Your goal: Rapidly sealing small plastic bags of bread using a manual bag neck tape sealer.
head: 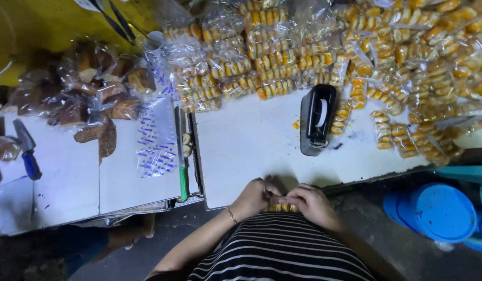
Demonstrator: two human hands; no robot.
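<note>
While both hands meet at the near edge of the white tabletop (251, 140), I can see that they share one thing: a short row of small round yellow-and-brown biscuits (282, 207), held low against the striped shirt. My left hand (255, 196) is curled round the left end of the row and my right hand (313, 204) round the right end, fingertips pinching toward each other over the middle. Whether a clear wrapper already covers this row I cannot tell; the fingers hide most of it.

Judging from how things lie, much of the work looks done. A large heap of clear plastic packets filled with the same yellow biscuits (314, 52) covers the far side and right end of the tabletop, well apart from my hands. A black handheld sealer or dispenser (317, 119) lies on the white surface between the heap and me, untouched. The row in my hands is the only loose one I can make out, so it seems to be the piece now in work; how many remain I cannot see.

To the left, on a second white board, lie a stack of empty clear bags with blue print (157, 138), a green-handled knife (181, 156), a blue-handled tool (27, 151), and packets of darker brown baked goods (90, 93). Blue plastic lids (438, 211) sit on the floor at the right.
</note>
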